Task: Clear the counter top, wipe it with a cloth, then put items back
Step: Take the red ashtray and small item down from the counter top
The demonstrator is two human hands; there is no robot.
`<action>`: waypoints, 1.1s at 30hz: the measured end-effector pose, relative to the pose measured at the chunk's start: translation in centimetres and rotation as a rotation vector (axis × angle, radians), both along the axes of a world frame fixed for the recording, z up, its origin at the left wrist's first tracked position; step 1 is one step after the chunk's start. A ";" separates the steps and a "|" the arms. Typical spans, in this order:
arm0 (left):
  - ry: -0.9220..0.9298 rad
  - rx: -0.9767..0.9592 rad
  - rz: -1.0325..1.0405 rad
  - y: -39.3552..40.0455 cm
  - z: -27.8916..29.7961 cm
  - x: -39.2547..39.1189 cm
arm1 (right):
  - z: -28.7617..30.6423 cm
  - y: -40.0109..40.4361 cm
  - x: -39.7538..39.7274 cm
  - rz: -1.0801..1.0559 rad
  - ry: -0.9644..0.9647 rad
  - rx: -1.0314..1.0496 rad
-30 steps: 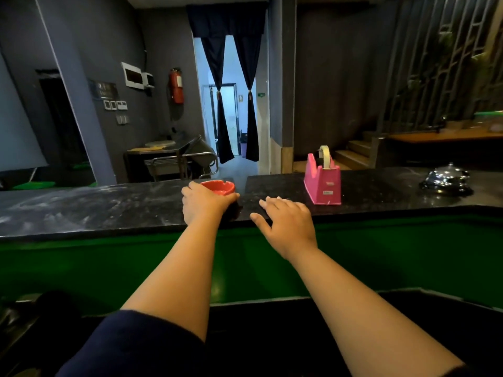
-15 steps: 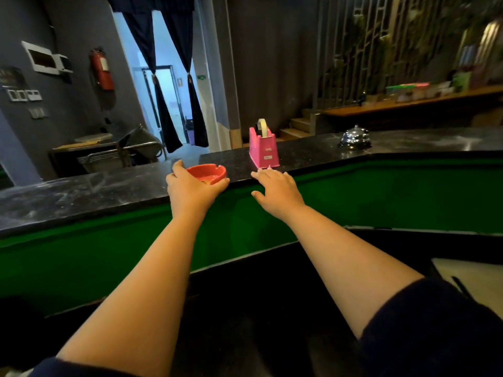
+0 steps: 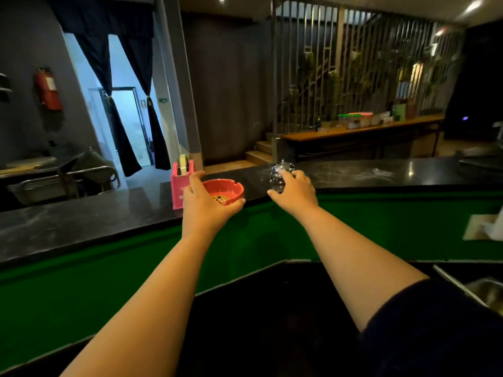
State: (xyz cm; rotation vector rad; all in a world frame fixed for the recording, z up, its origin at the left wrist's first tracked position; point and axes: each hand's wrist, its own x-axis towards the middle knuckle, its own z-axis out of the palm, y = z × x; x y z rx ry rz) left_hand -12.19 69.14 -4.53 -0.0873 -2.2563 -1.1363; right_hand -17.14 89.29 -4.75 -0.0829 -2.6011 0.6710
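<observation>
My left hand (image 3: 206, 208) holds a red ashtray (image 3: 224, 190) with ash in it, lifted just above the front edge of the black counter top (image 3: 81, 221). A pink tape dispenser (image 3: 181, 182) stands on the counter right behind that hand. My right hand (image 3: 295, 190) reaches over the counter edge, its fingers on a shiny metal call bell (image 3: 280, 172); how firmly they grasp it is unclear.
The counter has a green front panel (image 3: 408, 221) and runs on to the right. A steel sink corner (image 3: 487, 293) shows at lower right. A white object (image 3: 490, 227) lies at the right edge. Beyond are a doorway with dark curtains, chairs and a wooden shelf with containers.
The view has swung right. My left hand carried the ashtray rightwards, past the tape dispenser. My right hand moved from the counter edge near the dispenser to the bell.
</observation>
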 end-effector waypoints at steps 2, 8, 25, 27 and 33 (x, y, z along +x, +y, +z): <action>-0.008 0.009 -0.003 2.0 -0.2 -1.8 | 0.2 1.9 -2.0 -0.020 -0.038 -0.009; -0.012 0.020 0.012 5.8 -0.5 -6.4 | 0.3 4.9 -8.3 -0.010 -0.153 -0.095; -0.029 0.047 0.062 6.3 -0.3 -7.8 | 0.7 3.6 -11.3 0.033 -0.063 -0.246; -0.009 0.053 0.058 5.6 0.1 -6.1 | 0.5 3.0 -9.2 0.084 -0.010 -0.259; 0.036 0.079 0.093 0.8 0.0 1.6 | -0.8 -0.6 0.5 0.280 0.100 -0.252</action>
